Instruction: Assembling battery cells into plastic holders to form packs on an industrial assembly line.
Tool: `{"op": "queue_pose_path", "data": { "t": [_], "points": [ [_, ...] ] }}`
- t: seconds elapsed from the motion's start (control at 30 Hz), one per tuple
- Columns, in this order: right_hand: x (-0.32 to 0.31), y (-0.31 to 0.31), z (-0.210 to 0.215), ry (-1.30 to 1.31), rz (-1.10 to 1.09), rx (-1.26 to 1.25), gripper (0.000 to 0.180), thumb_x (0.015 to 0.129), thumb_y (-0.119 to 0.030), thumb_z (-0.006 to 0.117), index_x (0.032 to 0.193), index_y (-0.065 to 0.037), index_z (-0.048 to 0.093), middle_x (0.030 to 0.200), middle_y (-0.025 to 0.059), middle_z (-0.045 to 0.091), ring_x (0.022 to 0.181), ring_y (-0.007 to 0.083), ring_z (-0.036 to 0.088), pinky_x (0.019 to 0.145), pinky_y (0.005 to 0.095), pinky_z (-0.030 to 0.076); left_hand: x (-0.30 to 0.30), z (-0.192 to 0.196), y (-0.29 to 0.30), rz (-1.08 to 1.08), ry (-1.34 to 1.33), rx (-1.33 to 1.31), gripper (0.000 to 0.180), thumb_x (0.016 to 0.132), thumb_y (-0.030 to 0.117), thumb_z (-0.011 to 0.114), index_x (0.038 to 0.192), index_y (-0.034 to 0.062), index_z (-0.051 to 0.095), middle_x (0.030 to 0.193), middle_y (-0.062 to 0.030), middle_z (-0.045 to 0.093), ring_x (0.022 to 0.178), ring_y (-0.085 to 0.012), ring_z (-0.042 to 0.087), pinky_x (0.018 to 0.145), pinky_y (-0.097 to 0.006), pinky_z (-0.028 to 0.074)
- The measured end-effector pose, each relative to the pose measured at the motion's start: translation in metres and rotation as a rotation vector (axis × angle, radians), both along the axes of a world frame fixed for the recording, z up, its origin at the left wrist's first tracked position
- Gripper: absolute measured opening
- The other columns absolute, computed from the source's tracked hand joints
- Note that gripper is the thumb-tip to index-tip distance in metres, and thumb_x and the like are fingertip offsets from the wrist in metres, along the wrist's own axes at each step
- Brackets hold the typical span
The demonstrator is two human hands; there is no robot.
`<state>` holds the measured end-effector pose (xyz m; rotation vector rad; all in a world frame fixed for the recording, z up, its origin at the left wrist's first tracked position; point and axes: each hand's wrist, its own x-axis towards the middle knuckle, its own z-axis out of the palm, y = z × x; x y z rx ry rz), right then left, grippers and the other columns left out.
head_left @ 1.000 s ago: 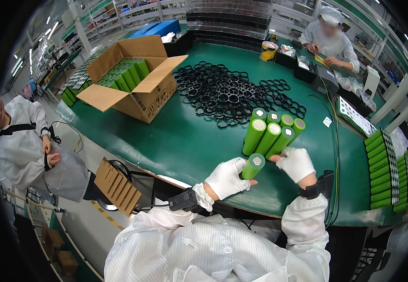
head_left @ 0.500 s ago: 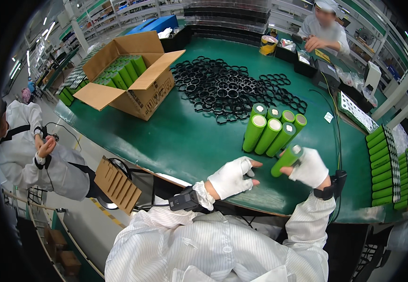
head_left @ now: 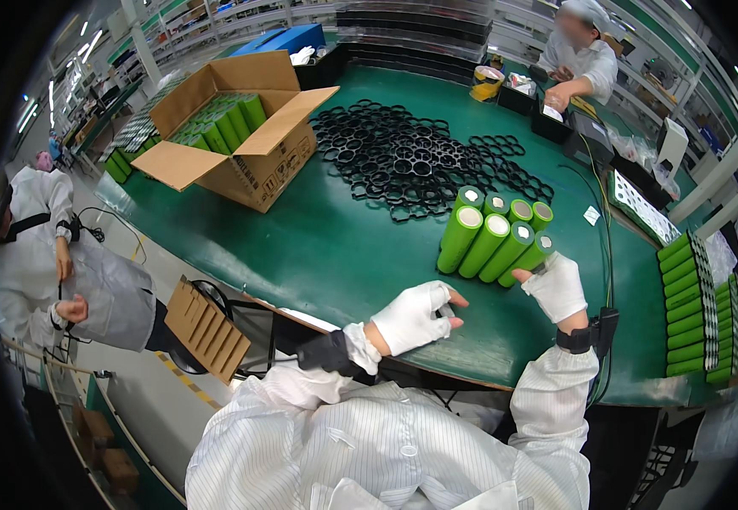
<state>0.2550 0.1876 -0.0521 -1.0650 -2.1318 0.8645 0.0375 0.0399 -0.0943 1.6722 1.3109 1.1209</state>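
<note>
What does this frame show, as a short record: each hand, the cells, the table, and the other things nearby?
left hand: white glove, low over the table edge, holds nothing
right hand: white glove, against the rightmost cell of the group
green cells: cluster lying side by side, white ends facing away
table: green top
black ring holders: spread in a heap behind the cells
cardboard box: open, holds more green cells
</note>
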Motion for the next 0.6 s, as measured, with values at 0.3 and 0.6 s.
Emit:
{"op": "queue_pose_path", "data": {
  "t": [0.3,0.6],
  "points": [
    [0.005,0.007,-0.008,-0.182,-0.065,0.141,0.045,0.07,-0.023,0.082,0.103,0.0,0.061,0.075,0.0146,0.068,0.069,0.0274,0.068,0.064,0.0345,0.053,-0.089,0.06,0.071,0.368,0.409,0.082,0.022,0.083,0.013,0.07,0.103,0.0059,0.065,0.087,-0.0089,0.064,0.077,-0.017,0.061,0.07,-0.029,0.05],
    [0.026,0.006,0.017,0.01,0.023,0.014,0.058,0.085,-0.049,0.067,0.112,0.002,0.057,0.071,0.0073,0.064,0.055,0.0107,0.056,0.047,0.0239,0.045,-0.125,0.008,0.15,0.708,0.864,-0.017,0.011,0.08,0.025,0.069,0.088,0.0189,0.067,0.095,-0.0063,0.062,0.093,-0.0268,0.062,0.078,-0.039,0.052]
  ]
}}
